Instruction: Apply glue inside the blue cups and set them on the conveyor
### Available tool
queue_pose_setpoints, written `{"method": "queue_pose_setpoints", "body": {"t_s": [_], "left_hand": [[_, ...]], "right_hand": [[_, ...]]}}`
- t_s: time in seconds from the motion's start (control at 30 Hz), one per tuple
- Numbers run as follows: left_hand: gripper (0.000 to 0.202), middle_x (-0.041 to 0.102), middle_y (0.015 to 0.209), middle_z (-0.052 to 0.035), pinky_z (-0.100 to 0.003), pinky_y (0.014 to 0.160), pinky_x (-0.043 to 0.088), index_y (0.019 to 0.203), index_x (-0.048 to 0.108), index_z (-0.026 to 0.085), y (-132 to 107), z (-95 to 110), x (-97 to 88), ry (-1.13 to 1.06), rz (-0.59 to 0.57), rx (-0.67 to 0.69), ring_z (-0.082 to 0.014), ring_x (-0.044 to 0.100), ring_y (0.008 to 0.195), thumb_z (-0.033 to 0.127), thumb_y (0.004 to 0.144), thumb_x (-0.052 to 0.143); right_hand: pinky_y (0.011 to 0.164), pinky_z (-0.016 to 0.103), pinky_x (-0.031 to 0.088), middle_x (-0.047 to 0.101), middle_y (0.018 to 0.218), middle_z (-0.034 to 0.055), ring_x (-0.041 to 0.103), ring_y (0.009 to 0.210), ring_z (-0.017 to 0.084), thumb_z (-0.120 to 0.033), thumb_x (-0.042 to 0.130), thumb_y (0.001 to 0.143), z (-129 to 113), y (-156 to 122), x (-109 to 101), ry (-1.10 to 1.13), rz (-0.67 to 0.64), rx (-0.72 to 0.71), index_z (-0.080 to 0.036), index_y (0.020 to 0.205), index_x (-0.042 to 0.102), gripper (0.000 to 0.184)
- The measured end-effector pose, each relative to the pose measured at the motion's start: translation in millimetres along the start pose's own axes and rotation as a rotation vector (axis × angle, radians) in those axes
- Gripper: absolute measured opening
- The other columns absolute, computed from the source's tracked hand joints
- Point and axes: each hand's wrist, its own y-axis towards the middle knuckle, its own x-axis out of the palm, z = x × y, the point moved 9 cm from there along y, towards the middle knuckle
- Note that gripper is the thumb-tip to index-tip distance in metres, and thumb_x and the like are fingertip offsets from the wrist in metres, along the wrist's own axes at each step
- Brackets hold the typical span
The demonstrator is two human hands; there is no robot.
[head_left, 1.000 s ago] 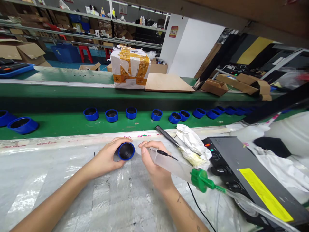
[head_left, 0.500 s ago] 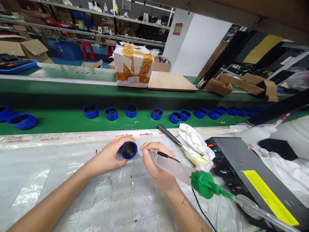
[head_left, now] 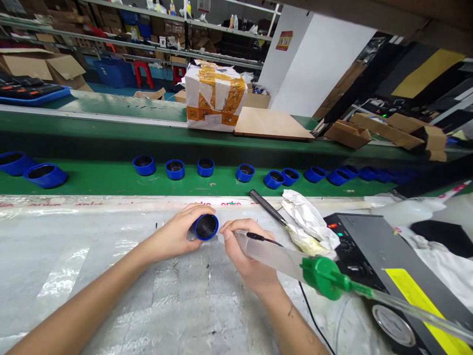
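Note:
My left hand [head_left: 181,231] is wrapped round a short blue cylinder with a black inside [head_left: 207,228], thumb below and fingers above. Its open end is tilted toward me. In my right hand [head_left: 247,251] is a translucent dispensing syringe [head_left: 281,259], gripped like a pen. The syringe's tip points at the right side of the blue rim and is very close to it; whether they touch I cannot tell. A green cap [head_left: 325,277] with a clear hose closes the syringe's rear end. A black cable plug [head_left: 254,236] lies along the barrel by my fingers.
Several similar blue cylinders [head_left: 175,169] stand in a row on the green bench strip [head_left: 111,182]. To the right are a black-handled tool [head_left: 268,207], crumpled white paper [head_left: 308,217] and a grey control box [head_left: 391,246]. A taped carton [head_left: 216,96] stands behind.
The camera view has shifted, so most of the scene appears farther right. Both hands keep their grips, and the syringe tip stays close beside the cylinder's rim.

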Motion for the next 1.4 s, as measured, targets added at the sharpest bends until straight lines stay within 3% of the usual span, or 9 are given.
{"method": "queue_pose_setpoints", "body": {"t_s": [0.2, 0.53, 0.7, 0.93, 1.13, 1.4], "left_hand": [[0.054, 0.06, 0.138, -0.0092, -0.046, 0.114, 0.046, 0.13, 0.052, 0.025, -1, 0, 0.2, -0.016, 0.004, 0.006, -0.0276, 0.056, 0.133, 0.008, 0.081, 0.066], [0.058, 0.058, 0.141, -0.0073, -0.044, 0.115, 0.046, 0.132, 0.051, 0.027, -3, -2, 1.6, -0.034, -0.013, 0.003, -0.026, 0.052, 0.137, 0.004, 0.08, 0.065], [0.058, 0.059, 0.14, -0.0079, -0.046, 0.115, 0.046, 0.132, 0.051, 0.026, -2, 0, 1.5, -0.038, -0.021, 0.004, -0.0266, 0.053, 0.136, 0.002, 0.08, 0.063], [0.06, 0.06, 0.139, -0.0083, -0.048, 0.114, 0.047, 0.132, 0.052, 0.027, -2, 1, 1.6, -0.047, -0.024, 0.024, -0.0279, 0.053, 0.136, 0.002, 0.079, 0.064], [0.058, 0.061, 0.138, -0.0075, -0.046, 0.112, 0.049, 0.131, 0.053, 0.027, -1, 6, 1.1, -0.064, -0.018, 0.039, -0.0269, 0.055, 0.133, 0.001, 0.08, 0.064], [0.054, 0.06, 0.137, -0.0077, -0.045, 0.109, 0.05, 0.131, 0.053, 0.027, -1, 5, 1.3, -0.073, -0.03, 0.013, -0.0264, 0.057, 0.131, 0.003, 0.084, 0.064]], "right_hand": [[0.063, 0.025, 0.055, 0.08, 0.079, 0.0027, 0.078, 0.078, 0.02, -0.023, 0.066, 0.09, 7, -5, 8, -0.001, -0.076, 0.031, -0.023, 0.082, 0.066, 0.008], [0.058, 0.025, 0.051, 0.08, 0.081, -0.0006, 0.067, 0.055, 0.012, -0.025, 0.065, 0.091, 8, -7, 17, 0.063, -0.126, 0.085, -0.023, 0.085, 0.066, 0.006], [0.071, 0.029, 0.054, 0.081, 0.083, 0.0003, 0.074, 0.067, 0.016, -0.024, 0.065, 0.089, 7, -4, 19, 0.065, -0.083, 0.094, -0.024, 0.083, 0.067, 0.006], [0.069, 0.03, 0.056, 0.079, 0.077, 0.0004, 0.075, 0.065, 0.018, -0.022, 0.064, 0.086, -1, 0, 20, 0.123, -0.015, 0.057, -0.024, 0.081, 0.066, 0.006], [0.072, 0.029, 0.06, 0.079, 0.08, 0.002, 0.078, 0.08, 0.02, -0.02, 0.067, 0.086, -3, 1, 20, 0.204, 0.03, 0.021, -0.024, 0.083, 0.067, 0.005], [0.077, 0.031, 0.062, 0.08, 0.088, 0.0034, 0.078, 0.083, 0.019, -0.02, 0.068, 0.09, -5, 0, 22, 0.294, 0.031, -0.013, -0.024, 0.09, 0.067, 0.004]]}}
